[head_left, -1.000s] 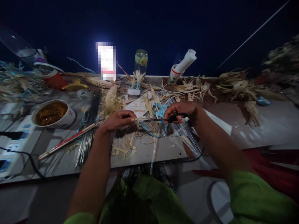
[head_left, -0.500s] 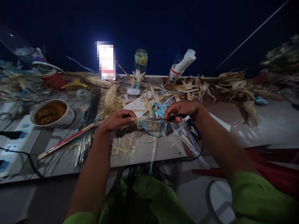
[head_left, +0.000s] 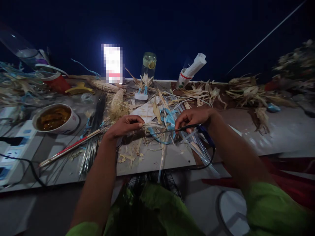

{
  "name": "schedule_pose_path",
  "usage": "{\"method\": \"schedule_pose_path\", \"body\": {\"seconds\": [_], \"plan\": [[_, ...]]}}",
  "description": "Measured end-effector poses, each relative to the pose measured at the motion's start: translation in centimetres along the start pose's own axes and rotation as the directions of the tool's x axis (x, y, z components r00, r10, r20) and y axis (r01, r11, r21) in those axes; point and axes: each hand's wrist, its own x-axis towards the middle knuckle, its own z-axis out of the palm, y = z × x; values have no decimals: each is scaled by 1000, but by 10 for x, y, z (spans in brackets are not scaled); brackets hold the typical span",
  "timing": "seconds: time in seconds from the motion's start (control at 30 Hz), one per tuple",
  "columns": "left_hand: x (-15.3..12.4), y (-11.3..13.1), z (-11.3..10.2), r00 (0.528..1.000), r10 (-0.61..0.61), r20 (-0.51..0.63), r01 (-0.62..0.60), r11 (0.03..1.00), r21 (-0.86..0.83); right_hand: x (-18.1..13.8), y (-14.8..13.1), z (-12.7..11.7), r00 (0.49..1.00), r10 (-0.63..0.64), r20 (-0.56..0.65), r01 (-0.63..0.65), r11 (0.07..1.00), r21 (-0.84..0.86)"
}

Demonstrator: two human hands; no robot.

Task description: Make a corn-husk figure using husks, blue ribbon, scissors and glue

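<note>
My left hand (head_left: 124, 126) is closed in a pinch on a pale strip of dried corn husk (head_left: 150, 124) above the grey work board (head_left: 157, 159). My right hand (head_left: 194, 117) grips black scissors (head_left: 180, 128), whose thin blades point left toward the husk strip. A loop of light blue ribbon (head_left: 167, 119) lies just behind and under the blades. Husk scraps (head_left: 129, 157) litter the board below my hands.
A white bowl of brown liquid (head_left: 54, 118) sits at left beside a bundle of thin rods (head_left: 92, 137) and a red-and-white stick (head_left: 70, 148). Corn cobs (head_left: 116, 98), a jar (head_left: 148, 64), a paper roll in a cup (head_left: 190, 70) and husk piles (head_left: 246, 90) line the back edge. A power strip (head_left: 10, 154) is at far left.
The scissors have dropped slightly and tilted, their handle now lower under my right hand. My left hand keeps its pinch on the husk strip in the same place.
</note>
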Motion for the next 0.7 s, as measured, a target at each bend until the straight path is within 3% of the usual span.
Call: {"method": "schedule_pose_path", "body": {"seconds": [0.17,0.27,0.33,0.43,0.7], "plan": [[3,-4,2,987,-29,-161,13,995,-101,-11,-10,16,994,33,-106,-45,993,-108],[7,-8,4,942,-64,-331,-1,981,-192,-9,-15,31,969,89,-231,-147,958,-245],[10,-10,5,905,-74,-418,-23,975,-222,-2,-18,43,912,96,-400,-256,894,-368],[13,-13,6,859,-61,-509,-71,969,-236,17,-23,59,775,46,-631,-443,752,-489],[16,-15,10,828,-18,-561,-149,957,-250,46,-40,65,728,133,-673,-611,571,-548]]}}
